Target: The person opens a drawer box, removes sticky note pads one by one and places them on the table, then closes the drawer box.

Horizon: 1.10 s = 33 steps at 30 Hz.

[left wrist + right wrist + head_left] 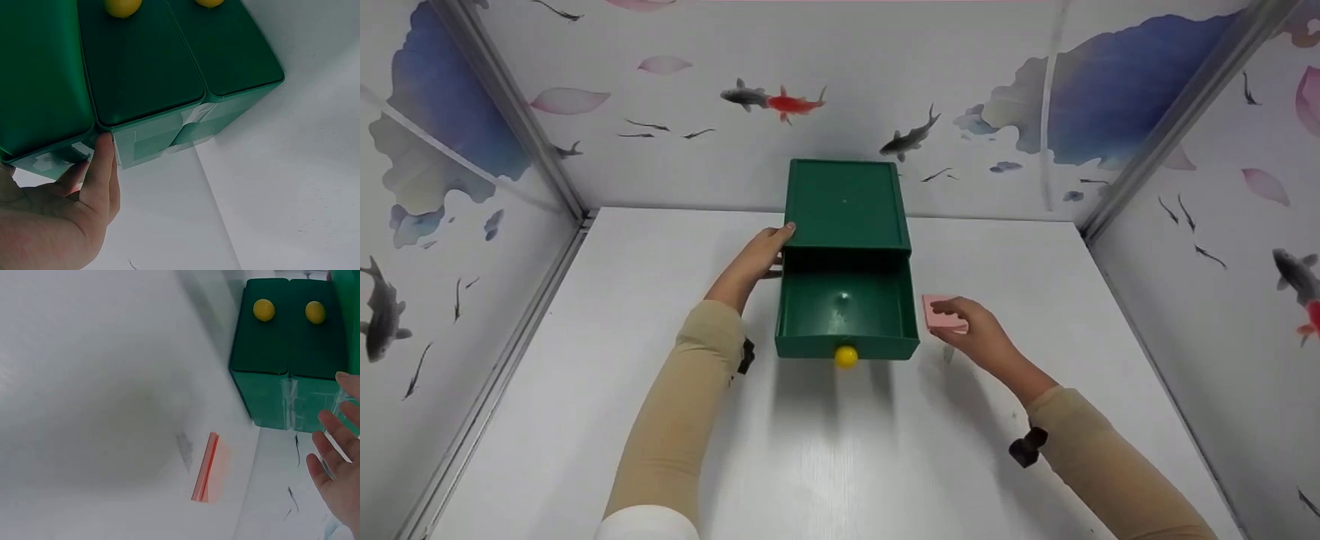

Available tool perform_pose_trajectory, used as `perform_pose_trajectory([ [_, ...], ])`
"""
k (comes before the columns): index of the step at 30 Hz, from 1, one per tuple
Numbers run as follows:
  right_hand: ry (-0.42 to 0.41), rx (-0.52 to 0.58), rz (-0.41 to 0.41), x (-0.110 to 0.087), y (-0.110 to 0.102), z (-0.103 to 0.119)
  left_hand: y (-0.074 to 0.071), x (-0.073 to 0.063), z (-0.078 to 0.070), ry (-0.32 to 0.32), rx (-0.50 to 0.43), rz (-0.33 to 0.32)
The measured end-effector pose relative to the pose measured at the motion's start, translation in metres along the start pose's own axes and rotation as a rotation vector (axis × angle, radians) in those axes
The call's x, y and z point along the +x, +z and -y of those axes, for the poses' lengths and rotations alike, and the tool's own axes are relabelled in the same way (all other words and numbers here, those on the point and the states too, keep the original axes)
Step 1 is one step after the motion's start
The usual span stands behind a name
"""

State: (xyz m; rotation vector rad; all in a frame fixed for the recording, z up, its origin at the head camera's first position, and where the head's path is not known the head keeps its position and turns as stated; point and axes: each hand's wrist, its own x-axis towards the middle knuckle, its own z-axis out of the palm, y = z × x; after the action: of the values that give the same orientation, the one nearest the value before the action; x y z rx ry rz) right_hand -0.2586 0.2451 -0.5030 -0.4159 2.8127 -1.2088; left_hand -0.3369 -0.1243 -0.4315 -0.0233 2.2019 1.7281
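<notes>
A green drawer unit (846, 202) stands by the back wall. Its top drawer (844, 300) is pulled out, showing a green floor with a bright glint; a yellow knob (846, 357) sits on its front. At the unit's left side is my left hand (761, 255), thumb on the top edge. In the left wrist view its extended fingers (101, 169) press the side wall. My right hand (971, 330) hovers beside the drawer, fingers spread and holding nothing. Beneath it in the head view lies a flat pink block (934, 319); the right wrist view shows this block (206, 467) apart from the fingers.
Two closed lower drawers (261, 343) with yellow knobs lie under the pulled-out one. The white table (825, 465) is bounded by a back wall (675, 165) and side walls printed with fish and petals. Metal posts (510, 105) mark the corners.
</notes>
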Motion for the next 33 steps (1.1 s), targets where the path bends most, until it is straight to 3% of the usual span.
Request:
perform_pose_trajectory([
  [7,-0.161,0.057,-0.001,-0.018,0.004,0.021,-0.001,0.0,0.0,-0.006,0.002,0.001],
  [12,-0.223,0.088,0.005,-0.03,0.006,0.034,-0.001,0.002,-0.001,-0.017,-0.004,0.002],
  [24,-0.183,0.094,-0.048,-0.034,0.017,0.051,-0.001,0.002,-0.001,-0.006,0.003,-0.001],
  [30,-0.16,0.155,-0.052,-0.033,0.021,0.051,0.0,0.002,0.001,-0.002,-0.003,0.0],
  [33,-0.129,0.189,-0.053,-0.035,0.019,0.062,0.0,-0.002,-0.003,-0.009,-0.008,0.004],
])
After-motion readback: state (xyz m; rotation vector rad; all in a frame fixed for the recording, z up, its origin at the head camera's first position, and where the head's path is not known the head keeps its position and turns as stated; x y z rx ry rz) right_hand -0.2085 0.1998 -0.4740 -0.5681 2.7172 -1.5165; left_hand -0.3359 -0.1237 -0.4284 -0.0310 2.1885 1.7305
